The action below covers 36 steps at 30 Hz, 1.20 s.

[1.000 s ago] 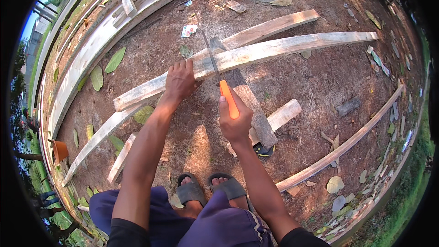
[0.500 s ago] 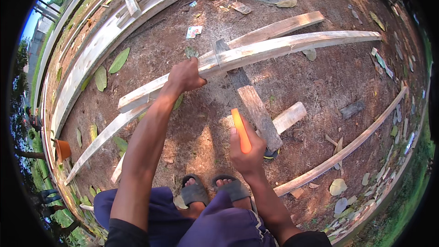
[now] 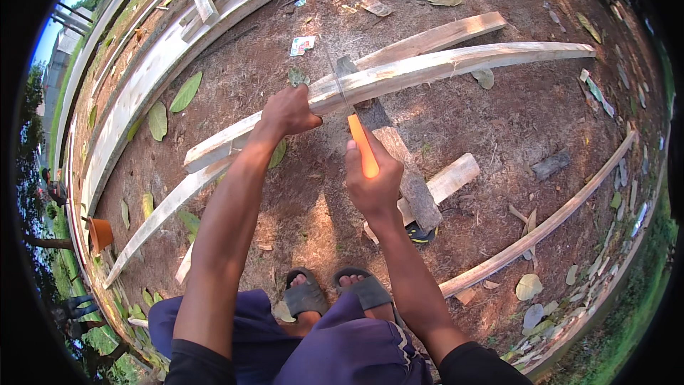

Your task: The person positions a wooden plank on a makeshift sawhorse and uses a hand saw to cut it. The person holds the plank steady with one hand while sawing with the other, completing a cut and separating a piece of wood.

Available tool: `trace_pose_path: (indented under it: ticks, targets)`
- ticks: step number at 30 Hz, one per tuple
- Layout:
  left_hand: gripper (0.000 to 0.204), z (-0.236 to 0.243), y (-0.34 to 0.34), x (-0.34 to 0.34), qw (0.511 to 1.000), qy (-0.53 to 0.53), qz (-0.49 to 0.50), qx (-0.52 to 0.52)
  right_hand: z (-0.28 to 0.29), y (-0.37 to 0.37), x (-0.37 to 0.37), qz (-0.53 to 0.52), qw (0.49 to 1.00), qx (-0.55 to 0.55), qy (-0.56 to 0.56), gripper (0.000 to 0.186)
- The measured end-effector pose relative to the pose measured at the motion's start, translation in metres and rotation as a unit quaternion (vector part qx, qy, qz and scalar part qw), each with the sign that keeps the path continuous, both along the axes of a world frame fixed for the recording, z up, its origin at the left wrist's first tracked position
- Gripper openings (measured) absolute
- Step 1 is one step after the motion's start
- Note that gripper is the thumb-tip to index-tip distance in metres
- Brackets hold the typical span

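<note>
Head view: where is the long, pale, squared wooden beam (image 3: pixel 463 63) lying from our right hand (image 3: pixel 377 180)?

— We are seeing it straight ahead, on the far side from our feet, its long axis running from lower left to upper right.

— And what are we gripping there?

— We are wrapping our right fingers around the orange handle of a thin-bladed metal handsaw (image 3: pixel 358 132). Its blade is crossing the beam nearly square; how deep, we are not managing to tell.

— Which of our hands is lying nearer the wood?

— Our left hand (image 3: pixel 288 109): we are clasping the beam just left of the blade, thumb showing, some fingertips hiding.

— Anything underneath?

— We are spotting a dark, weathered plank (image 3: pixel 373 116) passing crosswise below, near the blade.
</note>
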<state>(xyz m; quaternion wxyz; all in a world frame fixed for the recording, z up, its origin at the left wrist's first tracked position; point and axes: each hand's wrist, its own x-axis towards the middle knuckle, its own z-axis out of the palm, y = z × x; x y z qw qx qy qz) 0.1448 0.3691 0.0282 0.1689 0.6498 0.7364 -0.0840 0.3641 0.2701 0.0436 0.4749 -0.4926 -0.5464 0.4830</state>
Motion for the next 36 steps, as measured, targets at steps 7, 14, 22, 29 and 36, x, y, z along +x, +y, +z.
trace_pose_path:
  ticks: [7, 14, 22, 29, 36]
  targets:
    - [0.055, -0.001, 0.009, -0.022, 1.0, 0.003, -0.001, -0.021, -0.01, -0.116, 0.082, 0.037, 0.993, 0.08, -0.082, 0.042]
    - [0.058, -0.009, 0.017, -0.011, 0.999, -0.022, -0.003, -0.034, -0.002, 0.015, -0.009, 0.009, 1.0, -0.026, 0.015, 0.037]
    - [0.06, -0.016, 0.021, -0.041, 0.998, -0.044, 0.015, -0.043, -0.003, -0.105, 0.068, 0.041, 0.997, 0.019, -0.059, 0.045]
    - [0.064, -0.012, 0.034, -0.027, 0.995, -0.068, -0.007, -0.069, -0.008, 0.012, -0.012, 0.022, 0.999, -0.027, -0.026, 0.044]
    - [0.07, -0.018, 0.022, -0.036, 0.996, -0.058, -0.021, -0.067, -0.016, -0.094, 0.056, 0.024, 0.997, 0.053, -0.055, 0.046]
